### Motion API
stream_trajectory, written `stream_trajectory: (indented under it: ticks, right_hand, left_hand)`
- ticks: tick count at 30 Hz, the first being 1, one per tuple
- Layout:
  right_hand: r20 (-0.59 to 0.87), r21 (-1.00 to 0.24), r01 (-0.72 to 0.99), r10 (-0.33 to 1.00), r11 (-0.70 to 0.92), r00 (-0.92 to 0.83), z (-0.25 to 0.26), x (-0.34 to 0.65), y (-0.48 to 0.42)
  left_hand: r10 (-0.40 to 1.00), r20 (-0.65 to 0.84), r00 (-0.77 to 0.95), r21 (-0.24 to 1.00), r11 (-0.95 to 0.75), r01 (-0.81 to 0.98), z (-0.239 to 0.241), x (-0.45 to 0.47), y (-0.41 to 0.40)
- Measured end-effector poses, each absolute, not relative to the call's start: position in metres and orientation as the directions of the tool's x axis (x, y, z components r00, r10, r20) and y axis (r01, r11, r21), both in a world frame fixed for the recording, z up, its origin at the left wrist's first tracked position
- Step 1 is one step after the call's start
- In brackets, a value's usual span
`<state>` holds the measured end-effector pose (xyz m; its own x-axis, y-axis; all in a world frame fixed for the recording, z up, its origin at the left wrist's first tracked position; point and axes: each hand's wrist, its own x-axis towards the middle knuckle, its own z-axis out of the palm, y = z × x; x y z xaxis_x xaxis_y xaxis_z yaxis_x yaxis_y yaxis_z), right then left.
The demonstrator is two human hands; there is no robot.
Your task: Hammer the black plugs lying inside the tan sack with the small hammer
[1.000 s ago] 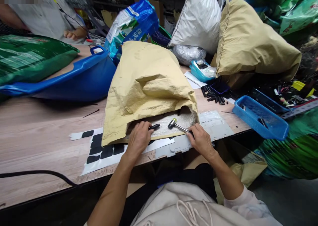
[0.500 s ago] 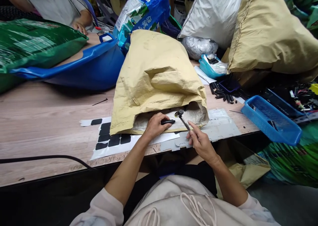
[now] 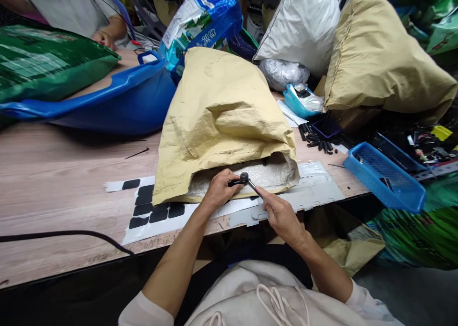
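Note:
My left hand [image 3: 219, 189] is closed on a small black part [image 3: 234, 183] at the mouth of a big tan paper sack [image 3: 222, 111] lying on the wooden table [image 3: 64, 173]. In my right hand [image 3: 279, 214] is the thin metal handle of a small hammer [image 3: 246, 179], gripped tight. The hammer's head rests on the end of the black part. Both hands sit over the sack's silvery liner [image 3: 272, 173].
A white sheet with black sticker pads [image 3: 153, 210] lies left of my hands. Around the table: a blue tub [image 3: 118, 101], a green bag [image 3: 46, 68], a blue basket [image 3: 386, 175] at the right edge, loose black parts [image 3: 318, 137], more sacks behind. Another person's hand [image 3: 102, 37] rests at far left.
The hammer head has swung left and come down from beside the black part onto its end. My left hand stayed on the part at the sack's mouth.

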<state>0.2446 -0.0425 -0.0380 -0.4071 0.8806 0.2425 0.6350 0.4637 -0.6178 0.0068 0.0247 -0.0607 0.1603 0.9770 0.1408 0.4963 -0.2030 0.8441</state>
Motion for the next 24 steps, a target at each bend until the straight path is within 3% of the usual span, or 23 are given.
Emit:
stream_trajectory:
  ticks: [4,10,13,16,21,24]
  right_hand:
    - [0.31,-0.651,0.588,0.875,0.481,-0.373,-0.036,0.247,-0.042]
    - [0.248,-0.641,0.624,0.891,0.446,-0.381,-0.035,0.252,-0.043]
    - [0.297,-0.617,0.654,0.899,0.438,-0.323,-0.034,0.259,-0.04]
    - [0.357,-0.473,0.787,0.903,0.395,-0.239,-0.034,0.268,-0.033]
    - [0.361,-0.05,0.96,0.901,0.277,-0.241,-0.042,0.272,-0.024]
    - [0.395,0.015,0.971,0.891,0.238,-0.225,-0.052,0.268,-0.025]
  left_hand:
    - [0.978,0.139,0.153,0.843,-0.198,0.5,-0.063,0.007,0.025]
    - [0.98,0.136,0.148,0.833,-0.194,0.518,-0.065,0.007,0.024]
    - [0.979,0.141,0.15,0.825,-0.2,0.529,-0.065,0.007,0.024]
    - [0.979,0.139,0.149,0.804,-0.2,0.56,-0.064,0.008,0.023]
    - [0.978,0.138,0.154,0.765,-0.204,0.611,-0.064,0.008,0.023]
    - [0.978,0.134,0.16,0.753,-0.206,0.625,-0.065,0.008,0.024]
